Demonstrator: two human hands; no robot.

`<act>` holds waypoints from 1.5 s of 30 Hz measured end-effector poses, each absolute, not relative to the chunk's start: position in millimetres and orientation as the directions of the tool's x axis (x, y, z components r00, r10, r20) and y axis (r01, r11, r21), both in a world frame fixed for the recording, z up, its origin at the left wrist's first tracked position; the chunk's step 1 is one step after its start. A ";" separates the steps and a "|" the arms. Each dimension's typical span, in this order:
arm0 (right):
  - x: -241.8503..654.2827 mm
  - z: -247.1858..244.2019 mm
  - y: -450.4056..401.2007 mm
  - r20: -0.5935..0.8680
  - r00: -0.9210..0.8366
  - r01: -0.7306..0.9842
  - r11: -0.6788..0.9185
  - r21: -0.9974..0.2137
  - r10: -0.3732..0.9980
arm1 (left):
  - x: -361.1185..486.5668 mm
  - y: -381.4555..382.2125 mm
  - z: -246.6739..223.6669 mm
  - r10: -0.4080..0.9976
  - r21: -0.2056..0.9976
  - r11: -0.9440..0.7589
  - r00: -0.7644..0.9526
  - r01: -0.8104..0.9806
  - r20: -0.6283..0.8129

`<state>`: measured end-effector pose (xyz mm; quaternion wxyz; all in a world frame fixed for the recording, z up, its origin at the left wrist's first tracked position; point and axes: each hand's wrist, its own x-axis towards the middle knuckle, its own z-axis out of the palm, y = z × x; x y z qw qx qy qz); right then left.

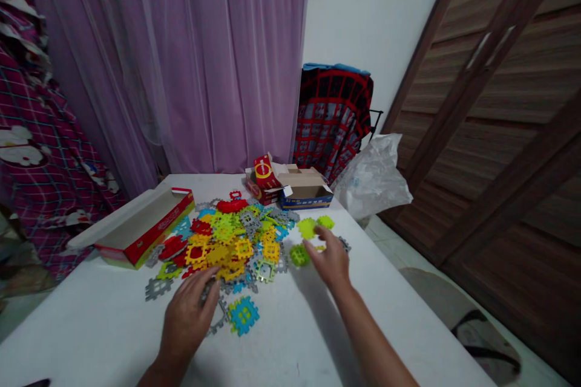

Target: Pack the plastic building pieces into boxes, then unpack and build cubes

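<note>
A heap of flat interlocking plastic pieces (222, 230) in yellow, red, green, blue and grey lies mid-table. My left hand (188, 311) is at the heap's near edge, over grey pieces, its fingers apart and no piece visible in them. Just right of it lies a blue and green square piece (244, 315). To the right of the heap, my right hand (330, 256) has thumb and fingers spread beside a green block (299, 255). Flat green pieces (307, 228) lie just beyond its fingertips, and a grey piece (344, 244) shows partly behind it.
An open red and green box (149, 227) stands at the left of the white table (272, 357). Open red (265, 178) and blue (307, 199) boxes stand at the back. A clear plastic bag (374, 178) is by the right edge.
</note>
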<state>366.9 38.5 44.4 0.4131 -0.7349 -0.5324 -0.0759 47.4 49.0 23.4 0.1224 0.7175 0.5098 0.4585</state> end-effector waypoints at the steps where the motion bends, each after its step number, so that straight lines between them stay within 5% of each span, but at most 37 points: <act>1: 392.4 52.2 47.9 0.476 0.500 0.823 -0.226 -0.521 0.724 | 37.7 53.1 14.8 0.748 0.521 -0.528 0.077 0.670 0.659; 3: 436.4 64.1 66.3 0.344 0.576 0.790 -0.398 -0.466 0.741 | 22.1 60.8 -0.9 0.610 0.349 -0.595 0.123 0.724 0.783; 6: 475.0 68.0 89.8 0.200 0.619 0.768 -0.530 -0.361 0.760 | 9.7 68.8 -14.6 0.581 0.302 -0.526 0.076 0.795 0.810; 21: 489.0 41.7 118.8 0.132 0.589 0.799 -0.550 -0.244 0.797 | 1.1 68.5 -20.0 0.832 0.554 -0.306 -0.065 0.774 0.551; 45: 471.0 55.5 122.7 0.009 0.583 0.808 -0.579 -0.108 0.812 | 3.6 63.2 -11.7 0.879 0.627 -0.244 -0.104 0.740 0.466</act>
